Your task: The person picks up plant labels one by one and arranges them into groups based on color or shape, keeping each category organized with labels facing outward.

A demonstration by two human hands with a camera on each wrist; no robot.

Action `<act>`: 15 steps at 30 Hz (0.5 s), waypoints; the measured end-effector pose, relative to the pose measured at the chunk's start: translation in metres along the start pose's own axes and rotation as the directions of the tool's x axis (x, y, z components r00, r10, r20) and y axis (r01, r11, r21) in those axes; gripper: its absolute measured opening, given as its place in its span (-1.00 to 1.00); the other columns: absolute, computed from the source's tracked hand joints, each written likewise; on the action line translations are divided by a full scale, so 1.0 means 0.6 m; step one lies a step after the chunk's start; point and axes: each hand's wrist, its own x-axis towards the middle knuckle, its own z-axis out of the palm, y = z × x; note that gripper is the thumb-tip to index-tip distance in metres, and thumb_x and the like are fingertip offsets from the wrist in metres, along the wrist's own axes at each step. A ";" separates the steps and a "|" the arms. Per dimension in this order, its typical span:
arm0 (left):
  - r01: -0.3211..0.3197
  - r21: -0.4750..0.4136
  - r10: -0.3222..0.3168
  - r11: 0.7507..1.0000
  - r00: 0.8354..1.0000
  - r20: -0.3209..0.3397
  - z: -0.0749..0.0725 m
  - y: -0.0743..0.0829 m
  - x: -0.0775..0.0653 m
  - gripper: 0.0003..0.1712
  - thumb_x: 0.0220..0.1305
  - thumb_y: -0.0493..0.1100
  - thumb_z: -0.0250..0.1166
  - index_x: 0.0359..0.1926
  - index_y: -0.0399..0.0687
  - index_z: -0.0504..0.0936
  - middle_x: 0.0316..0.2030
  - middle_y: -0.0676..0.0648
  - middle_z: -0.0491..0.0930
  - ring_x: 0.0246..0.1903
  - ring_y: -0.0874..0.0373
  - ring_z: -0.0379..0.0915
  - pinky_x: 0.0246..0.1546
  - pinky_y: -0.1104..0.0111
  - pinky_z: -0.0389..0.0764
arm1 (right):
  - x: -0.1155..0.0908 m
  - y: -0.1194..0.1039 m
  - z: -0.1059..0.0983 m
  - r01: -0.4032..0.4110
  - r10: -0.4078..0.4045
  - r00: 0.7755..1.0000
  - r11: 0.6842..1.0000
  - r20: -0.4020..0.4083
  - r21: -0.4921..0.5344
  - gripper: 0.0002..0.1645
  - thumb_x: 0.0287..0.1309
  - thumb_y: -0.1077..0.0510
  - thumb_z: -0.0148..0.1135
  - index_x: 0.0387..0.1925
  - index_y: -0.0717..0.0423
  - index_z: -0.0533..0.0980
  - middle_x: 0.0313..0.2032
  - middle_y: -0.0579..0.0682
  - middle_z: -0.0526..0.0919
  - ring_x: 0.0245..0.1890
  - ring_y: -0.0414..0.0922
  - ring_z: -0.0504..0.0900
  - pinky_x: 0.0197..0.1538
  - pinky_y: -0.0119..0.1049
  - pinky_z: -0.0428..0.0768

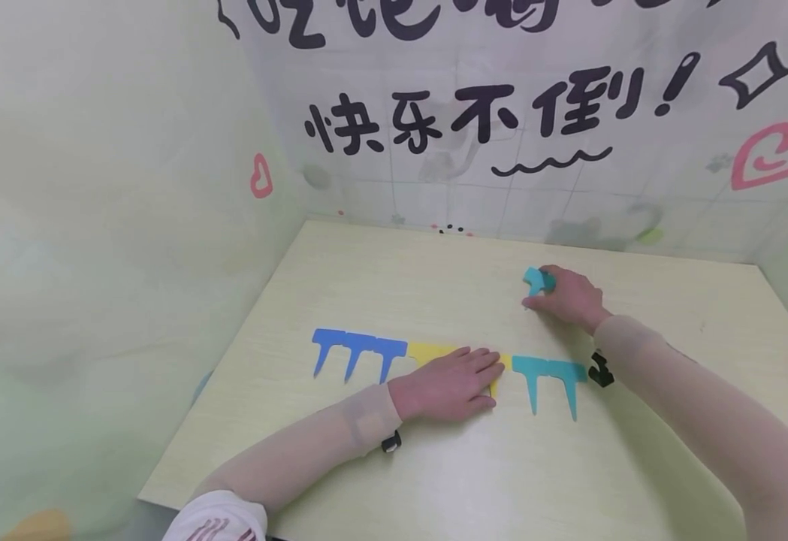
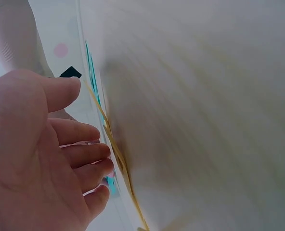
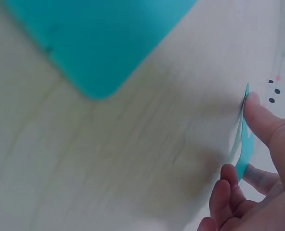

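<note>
A row of T-shaped plastic plant labels lies across the table: blue labels [image 1: 361,342] on the left, yellow labels [image 1: 427,351] in the middle, teal labels [image 1: 547,368] on the right. My left hand [image 1: 449,383] rests palm down on the yellow ones with its fingers extended, covering most of them. Behind the row, my right hand [image 1: 572,297] pinches a teal plant label [image 3: 246,144] between thumb and fingers, just above the table. Whether it holds more than one is hard to tell. A blurred teal label [image 3: 99,43] looms close in the right wrist view.
The pale wooden table [image 1: 394,278] meets a printed wall sheet [image 1: 434,195] at the back and a pale curtain [image 1: 130,225] at the left. Small black wrist cameras sit under both forearms, one beside the teal end of the row.
</note>
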 end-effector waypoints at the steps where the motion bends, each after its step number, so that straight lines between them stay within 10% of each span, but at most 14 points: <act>1: 0.001 0.000 -0.001 1.000 1.000 0.000 0.000 0.000 0.000 -0.26 0.59 0.23 -0.17 0.58 -0.06 0.09 0.55 -0.07 0.08 0.53 0.08 -0.08 0.49 0.21 0.02 | 0.000 0.001 -0.001 0.005 -0.005 1.000 1.000 0.000 0.015 0.03 0.18 -0.27 0.38 0.47 0.19 0.23 0.32 0.38 0.38 0.26 0.39 0.34 0.18 0.41 0.28; 15: 0.000 -0.024 0.000 1.000 1.000 -0.002 0.004 -0.002 -0.001 -0.26 0.58 0.23 -0.17 0.58 -0.04 0.09 0.55 -0.07 0.06 0.53 0.07 -0.10 0.50 0.23 -0.02 | 0.003 0.032 -0.008 0.087 -0.083 0.995 0.992 -0.052 0.092 -0.38 0.28 0.00 0.37 0.23 0.31 0.52 -0.08 0.27 0.62 -0.16 0.10 0.50 -0.09 -0.03 0.48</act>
